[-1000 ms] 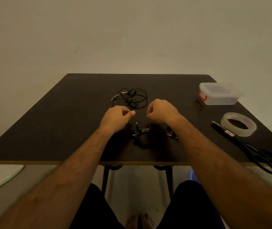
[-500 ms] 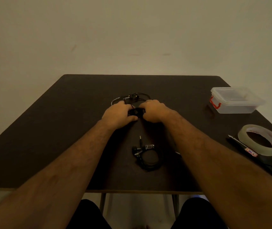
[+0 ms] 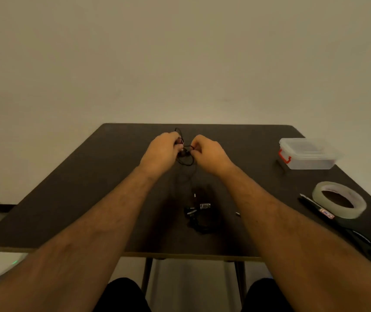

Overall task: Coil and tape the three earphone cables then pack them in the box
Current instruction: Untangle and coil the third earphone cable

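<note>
Earphone cable [image 3: 185,154], black and loosely tangled, hangs between the two hands above the far middle of the table [image 3: 67,188]. Table: dark brown, square top, its near edge toward the person. Both forearms reach out over it from the near side. Left hand [image 3: 161,152] has its fingers curled round the cable on one side; right hand [image 3: 209,154] pinches it on the other. The hands sit close together, a small gap between them, with loops of cable sagging below that gap.

Clear plastic box [image 3: 308,154] with a red latch stands at the far right of the table, lid on. Tape roll [image 3: 339,199] lies flat nearer on the right, just beside the black scissors [image 3: 347,230], which run along the right edge toward the near corner.

Coiled earphone [image 3: 200,218], a black bundle with a pale strip across it, lies on the table between the forearms, well apart from the held cable. A further small piece shows just beside the right forearm; too small to identify.
</note>
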`<act>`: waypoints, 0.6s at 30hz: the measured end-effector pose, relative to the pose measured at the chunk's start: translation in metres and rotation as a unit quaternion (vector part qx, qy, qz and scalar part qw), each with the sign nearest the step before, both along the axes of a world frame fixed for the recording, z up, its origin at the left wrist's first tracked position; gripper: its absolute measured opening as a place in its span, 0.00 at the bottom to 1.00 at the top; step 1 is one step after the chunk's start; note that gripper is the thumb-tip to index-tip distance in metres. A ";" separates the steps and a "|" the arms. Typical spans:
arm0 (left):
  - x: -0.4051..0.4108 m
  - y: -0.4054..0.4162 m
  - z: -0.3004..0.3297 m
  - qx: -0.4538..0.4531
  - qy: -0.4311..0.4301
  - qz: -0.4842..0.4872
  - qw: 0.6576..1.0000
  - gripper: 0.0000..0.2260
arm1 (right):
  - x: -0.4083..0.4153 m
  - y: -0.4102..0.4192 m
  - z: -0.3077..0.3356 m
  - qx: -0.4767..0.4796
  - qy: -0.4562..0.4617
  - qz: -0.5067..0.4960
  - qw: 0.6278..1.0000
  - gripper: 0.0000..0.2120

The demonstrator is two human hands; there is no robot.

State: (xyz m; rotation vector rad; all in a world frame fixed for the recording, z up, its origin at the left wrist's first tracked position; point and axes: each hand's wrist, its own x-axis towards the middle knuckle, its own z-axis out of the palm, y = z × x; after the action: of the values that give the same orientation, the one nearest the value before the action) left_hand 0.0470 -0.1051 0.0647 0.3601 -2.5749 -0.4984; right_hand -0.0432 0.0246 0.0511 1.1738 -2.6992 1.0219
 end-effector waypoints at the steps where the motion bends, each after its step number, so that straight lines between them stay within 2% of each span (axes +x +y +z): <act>1: 0.007 0.005 0.015 0.007 0.032 -0.004 0.999 0.07 | 0.005 0.004 0.013 -0.044 -0.019 0.000 0.999 0.02; 6: 0.044 0.034 0.091 0.096 0.135 -0.035 0.986 0.05 | 0.046 0.031 0.086 -0.234 -0.112 0.040 0.965 0.05; 8: 0.062 0.048 0.120 0.136 0.174 -0.056 0.974 0.05 | 0.068 0.045 0.114 -0.280 -0.143 0.071 0.947 0.08; 12: 0.100 0.078 0.169 0.192 0.233 -0.079 0.950 0.05 | 0.112 0.078 0.159 -0.298 -0.154 0.130 0.933 0.12; 16: 0.142 0.105 0.210 0.231 0.281 -0.092 0.927 0.09 | 0.148 0.112 0.197 -0.298 -0.098 0.146 0.938 0.02; 18: 0.165 0.117 0.224 0.252 0.287 -0.093 0.919 0.10 | 0.167 0.132 0.215 -0.287 -0.068 0.142 0.945 0.04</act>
State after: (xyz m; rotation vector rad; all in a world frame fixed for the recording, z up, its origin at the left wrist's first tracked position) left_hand 0.2121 0.0122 0.2890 0.1074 -1.8904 -1.1555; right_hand 0.1235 0.1567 0.2664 1.4102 -2.0904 1.8242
